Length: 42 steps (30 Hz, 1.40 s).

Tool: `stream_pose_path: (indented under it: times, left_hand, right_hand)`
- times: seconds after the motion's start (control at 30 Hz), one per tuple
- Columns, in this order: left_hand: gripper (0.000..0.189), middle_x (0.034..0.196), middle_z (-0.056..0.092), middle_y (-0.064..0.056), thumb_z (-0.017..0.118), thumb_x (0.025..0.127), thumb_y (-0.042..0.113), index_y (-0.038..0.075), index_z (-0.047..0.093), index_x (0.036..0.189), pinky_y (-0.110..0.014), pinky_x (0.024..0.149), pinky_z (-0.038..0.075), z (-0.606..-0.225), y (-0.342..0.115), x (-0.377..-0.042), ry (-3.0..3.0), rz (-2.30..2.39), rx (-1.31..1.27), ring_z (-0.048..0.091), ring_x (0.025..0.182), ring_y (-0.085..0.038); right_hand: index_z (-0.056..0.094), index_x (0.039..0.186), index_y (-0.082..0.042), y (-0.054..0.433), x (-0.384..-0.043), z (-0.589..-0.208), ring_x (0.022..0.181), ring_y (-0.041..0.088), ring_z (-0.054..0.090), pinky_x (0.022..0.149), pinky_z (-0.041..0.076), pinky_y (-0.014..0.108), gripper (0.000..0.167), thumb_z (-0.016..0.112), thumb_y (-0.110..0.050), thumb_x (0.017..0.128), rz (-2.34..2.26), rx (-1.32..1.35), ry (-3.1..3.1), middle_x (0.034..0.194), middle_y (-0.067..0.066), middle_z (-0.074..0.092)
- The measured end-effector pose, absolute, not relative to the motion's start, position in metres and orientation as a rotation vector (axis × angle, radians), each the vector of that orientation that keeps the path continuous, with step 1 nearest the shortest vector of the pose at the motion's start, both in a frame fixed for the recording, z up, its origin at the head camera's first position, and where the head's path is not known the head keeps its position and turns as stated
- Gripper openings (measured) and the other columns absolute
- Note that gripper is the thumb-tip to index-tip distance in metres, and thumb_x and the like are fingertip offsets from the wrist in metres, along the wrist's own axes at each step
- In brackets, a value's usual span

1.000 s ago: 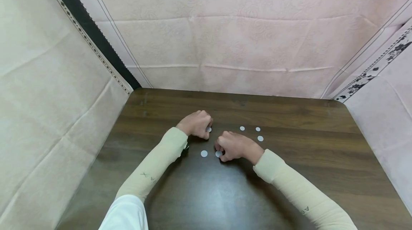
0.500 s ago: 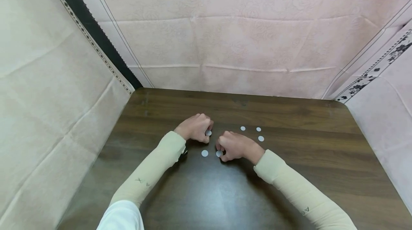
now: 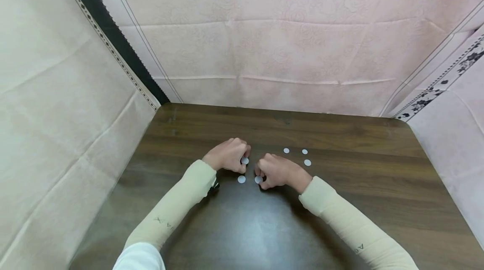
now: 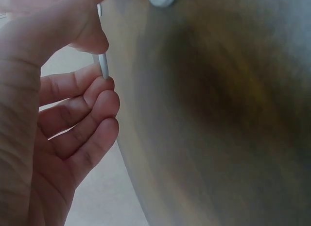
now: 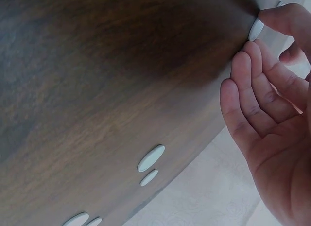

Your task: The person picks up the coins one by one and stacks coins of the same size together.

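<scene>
In the head view my left hand (image 3: pixel 228 155) is over the middle of the table, pinching a small white disc (image 3: pixel 245 161) between thumb and fingertips. The left wrist view shows this disc (image 4: pixel 104 65) on edge between them. Just to the right, my right hand (image 3: pixel 277 171) pinches another white disc (image 3: pixel 259 179) low over the wood; in the right wrist view that disc (image 5: pixel 256 28) is tilted between thumb and fingers. A loose white disc (image 3: pixel 241 179) lies flat on the table, below the left fingertips and left of the right hand's disc.
Beyond the right hand, several more white discs lie on the brown wooden table (image 3: pixel 340 135), among them a far disc (image 3: pixel 286 150), one farther right (image 3: pixel 304 151) and a nearer one (image 3: pixel 307 162). Pale cloth (image 3: pixel 280 60) hangs behind the table and at both sides.
My left hand has come nearer to me with its disc, toward the loose one. The right hand keeps its disc in nearly the same place. The view has shifted slightly.
</scene>
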<state>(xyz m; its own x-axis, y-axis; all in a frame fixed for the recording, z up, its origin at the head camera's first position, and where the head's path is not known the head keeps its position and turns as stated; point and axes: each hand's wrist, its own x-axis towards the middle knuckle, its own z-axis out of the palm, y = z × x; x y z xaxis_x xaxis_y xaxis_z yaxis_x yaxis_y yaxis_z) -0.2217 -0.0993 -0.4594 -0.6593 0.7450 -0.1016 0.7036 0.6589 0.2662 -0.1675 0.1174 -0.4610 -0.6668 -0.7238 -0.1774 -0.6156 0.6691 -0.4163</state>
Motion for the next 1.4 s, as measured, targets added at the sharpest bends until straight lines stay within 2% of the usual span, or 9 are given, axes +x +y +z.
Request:
stream_pose_path:
  times: [0.37,0.5,0.67,0.9,1.07,1.27,1.4]
  left_hand:
    - [0.012,0.078,0.062,0.006,0.076,0.078,0.020,0.017,0.066,0.083,-0.024,0.059,0.046,-0.462,-0.098,-0.202,2.675,0.381,1.172,0.054,0.064,-0.009]
    - [0.010,0.075,0.061,0.006,0.075,0.077,0.018,0.016,0.065,0.080,-0.023,0.057,0.044,-0.464,-0.095,-0.196,2.666,0.407,1.185,0.052,0.062,-0.007]
    - [0.012,0.072,0.059,0.007,0.077,0.076,0.020,0.015,0.067,0.079,-0.022,0.056,0.041,-0.467,-0.090,-0.189,2.657,0.424,1.203,0.050,0.060,-0.006]
    - [0.014,0.068,0.058,0.010,0.081,0.073,0.020,0.014,0.069,0.077,-0.019,0.054,0.039,-0.473,-0.081,-0.182,2.640,0.459,1.224,0.048,0.058,-0.003]
    - [0.016,0.064,0.053,0.012,0.083,0.073,0.020,0.014,0.068,0.075,-0.019,0.053,0.037,-0.475,-0.075,-0.178,2.648,0.461,1.211,0.044,0.056,-0.003]
    - [0.021,0.063,0.051,0.012,0.083,0.074,0.022,0.017,0.062,0.071,-0.020,0.053,0.037,-0.476,-0.071,-0.175,2.671,0.457,1.186,0.044,0.056,-0.003]
    - [0.022,0.062,0.051,0.012,0.084,0.074,0.022,0.015,0.063,0.071,-0.020,0.053,0.038,-0.476,-0.069,-0.175,2.676,0.474,1.174,0.044,0.056,-0.003]
  right_hand:
    - [0.075,0.089,-0.010,0.118,-0.165,-0.462,0.057,0.001,0.053,0.060,0.049,0.022,0.008,0.079,-0.013,0.083,-0.479,-1.068,2.581,0.067,-0.009,0.062]
    - [0.074,0.084,-0.011,0.119,-0.164,-0.463,0.054,0.001,0.046,0.055,0.042,0.020,0.004,0.078,-0.012,0.084,-0.481,-1.047,2.585,0.059,-0.012,0.051]
    - [0.065,0.070,-0.015,0.120,-0.162,-0.464,0.052,0.002,0.036,0.051,0.031,0.021,0.019,0.077,-0.011,0.084,-0.504,-1.043,2.598,0.055,-0.013,0.038]
    - [0.052,0.061,-0.019,0.120,-0.159,-0.466,0.051,0.002,0.031,0.049,0.025,0.022,0.032,0.078,-0.014,0.079,-0.491,-1.055,2.662,0.054,-0.015,0.032]
    - [0.047,0.059,-0.021,0.120,-0.156,-0.468,0.052,0.002,0.031,0.047,0.025,0.022,0.037,0.079,-0.015,0.076,-0.482,-1.032,2.705,0.054,-0.015,0.031]
    - [0.047,0.058,-0.020,0.121,-0.153,-0.469,0.052,0.002,0.033,0.046,0.027,0.021,0.038,0.079,-0.015,0.077,-0.507,-1.030,2.729,0.054,-0.015,0.031]
    - [0.049,0.059,-0.019,0.122,-0.152,-0.469,0.053,0.002,0.032,0.048,0.027,0.020,0.037,0.080,-0.013,0.077,-0.532,-1.071,2.740,0.055,-0.015,0.031]
